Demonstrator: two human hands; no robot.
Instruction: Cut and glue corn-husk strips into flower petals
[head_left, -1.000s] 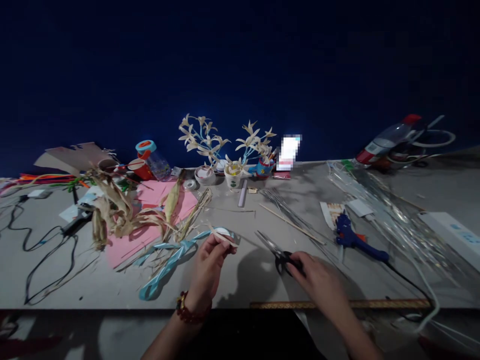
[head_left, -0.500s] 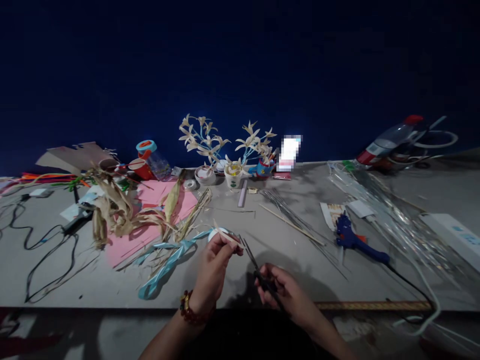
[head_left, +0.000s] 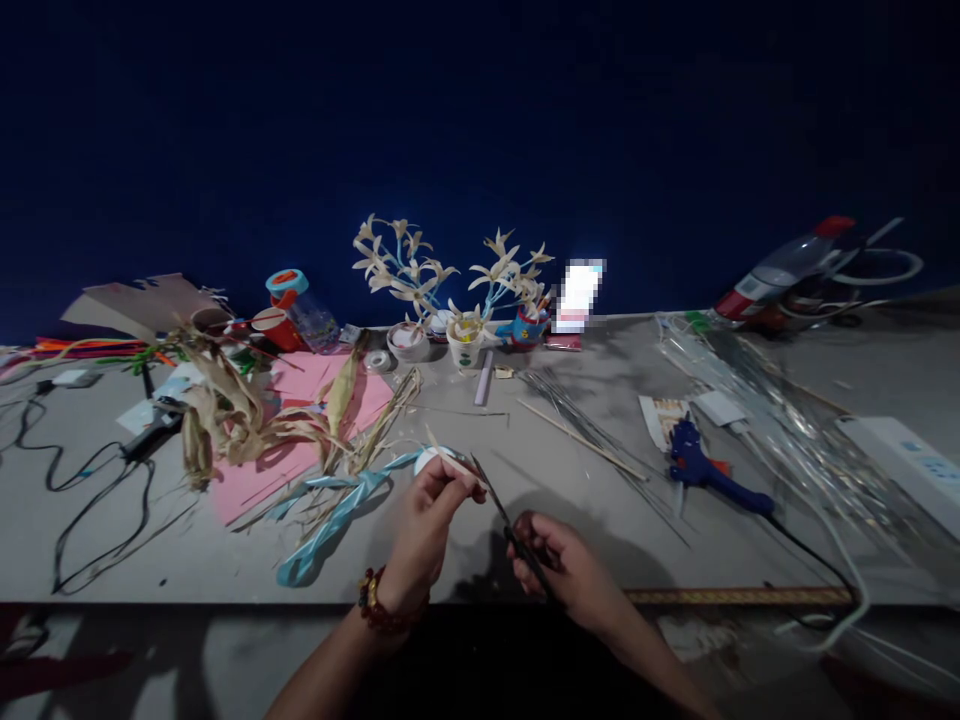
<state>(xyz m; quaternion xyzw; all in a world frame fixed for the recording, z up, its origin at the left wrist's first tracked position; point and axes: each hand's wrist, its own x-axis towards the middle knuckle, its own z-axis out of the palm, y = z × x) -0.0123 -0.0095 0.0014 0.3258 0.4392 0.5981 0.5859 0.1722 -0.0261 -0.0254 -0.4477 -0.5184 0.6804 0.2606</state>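
Between the thumb and fingers of my left hand (head_left: pixel 433 520) is a narrow pale strip of corn husk (head_left: pixel 454 464), its tip pointing up and to the left. A beaded bracelet circles that wrist. In my right hand (head_left: pixel 559 560) is a pair of dark scissors (head_left: pixel 499 502), blades up and left and close to the husk's right end. The blades look closed together; whether they touch the husk I cannot tell. Behind my left hand lie a light blue ribbon (head_left: pixel 352 490) and a white roll, partly hidden. Dried corn husks (head_left: pixel 247 430) are heaped on pink paper (head_left: pixel 300 462) to the left.
Pale husk flowers on blue stems (head_left: pixel 405 265) stand in small cups at the back, beside a bright phone screen (head_left: pixel 579 295). Wires (head_left: pixel 577 410) and a blue glue gun (head_left: pixel 705 475) with its cord lie to the right, near clear plastic wrapping (head_left: pixel 780 430). Black cables run at left.
The scissors' blades, slightly apart before, are now together and a little more upright beside the husk strip. My left hand keeps its pinch. The whole view has shifted slightly.
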